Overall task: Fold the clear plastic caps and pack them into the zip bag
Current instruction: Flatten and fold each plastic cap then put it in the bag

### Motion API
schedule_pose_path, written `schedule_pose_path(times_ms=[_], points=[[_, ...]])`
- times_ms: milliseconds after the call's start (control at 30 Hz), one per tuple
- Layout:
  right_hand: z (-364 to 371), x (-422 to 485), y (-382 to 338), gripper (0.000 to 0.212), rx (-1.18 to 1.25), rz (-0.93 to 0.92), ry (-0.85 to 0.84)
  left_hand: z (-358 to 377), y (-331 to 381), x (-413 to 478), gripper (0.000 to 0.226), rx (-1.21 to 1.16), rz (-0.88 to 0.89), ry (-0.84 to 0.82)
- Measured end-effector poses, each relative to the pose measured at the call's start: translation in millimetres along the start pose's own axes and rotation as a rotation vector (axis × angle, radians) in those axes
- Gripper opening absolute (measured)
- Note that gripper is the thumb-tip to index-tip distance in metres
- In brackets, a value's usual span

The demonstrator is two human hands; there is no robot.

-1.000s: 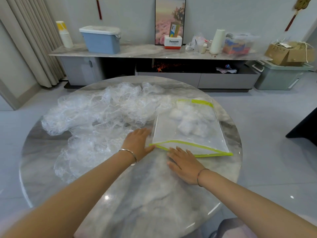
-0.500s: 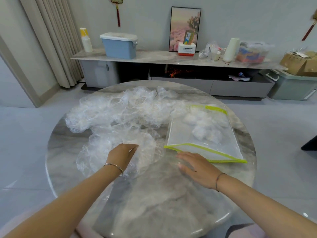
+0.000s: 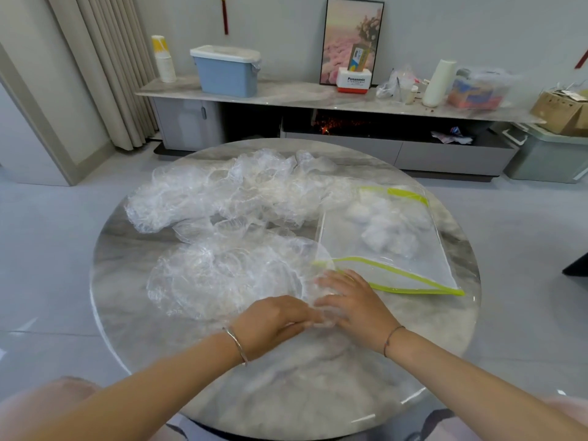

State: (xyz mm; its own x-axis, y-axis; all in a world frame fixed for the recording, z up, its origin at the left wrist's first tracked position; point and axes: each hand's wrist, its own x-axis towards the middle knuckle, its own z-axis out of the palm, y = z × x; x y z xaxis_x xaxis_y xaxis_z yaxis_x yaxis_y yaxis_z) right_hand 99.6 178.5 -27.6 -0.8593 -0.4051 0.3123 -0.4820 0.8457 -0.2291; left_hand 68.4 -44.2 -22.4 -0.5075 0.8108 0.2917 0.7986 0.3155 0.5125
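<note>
Closed the gap between the hands: left hand (image 3: pixel 276 319) now touching right hand (image 3: pixel 353 300), just off the zip bag (image 3: pixel 397 249) near-left corner. Right fingers lying straight on a spread clear plastic cap (image 3: pixel 229 275); cannot tell left's grip, blurred. Heaped left of the bag, loose caps (image 3: pixel 229 192); inside it, folded caps (image 3: pixel 385 224). Risk: slippery film springing open mid-fold, or dragging neighbouring caps along.

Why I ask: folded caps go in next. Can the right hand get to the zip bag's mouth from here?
Probably yes: the right hand lies right at the zip bag's green-edged mouth, which faces it; only the clear cap's edge lies between.
</note>
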Motion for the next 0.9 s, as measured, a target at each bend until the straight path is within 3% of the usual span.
schedule_pose_path(times_ms=[67,133,233,333,433,500,600,800,833,900], points=[[2,-8,5,0.022,-0.032,0.006,-0.033,-1,-1,0,0.059,0.049,-0.087,-0.097],[2,-17,9,0.029,0.015,0.062,-0.059,-3,-8,-5,0.098,0.172,-0.215,-0.307],[4,-28,15,0.029,0.056,0.096,-0.1,0,-17,-13,0.113,0.283,-0.217,-0.448],[3,-31,14,0.024,0.179,0.186,-0.135,3,-23,-15,0.098,0.221,-0.192,-0.364],[-2,-31,11,0.018,0.468,0.373,-0.114,0,-25,-13,0.066,0.141,-0.182,-0.18],[-4,-28,8,0.018,0.716,0.529,-0.105,-7,-23,-10,0.047,0.077,-0.279,-0.08],[-7,-23,5,0.021,0.887,0.697,-0.071,-17,-21,-6,0.04,-0.017,-0.471,0.041],[-10,-25,9,0.025,0.626,0.837,-0.063,-13,-14,0,0.005,-0.352,-0.688,0.108],[-10,-26,10,0.023,0.551,0.825,-0.081,-12,-13,0,0.003,-0.37,-0.725,0.107],[-9,-27,9,0.016,0.34,0.755,-0.066,-9,-14,-2,0.022,-0.234,-0.748,0.098]])
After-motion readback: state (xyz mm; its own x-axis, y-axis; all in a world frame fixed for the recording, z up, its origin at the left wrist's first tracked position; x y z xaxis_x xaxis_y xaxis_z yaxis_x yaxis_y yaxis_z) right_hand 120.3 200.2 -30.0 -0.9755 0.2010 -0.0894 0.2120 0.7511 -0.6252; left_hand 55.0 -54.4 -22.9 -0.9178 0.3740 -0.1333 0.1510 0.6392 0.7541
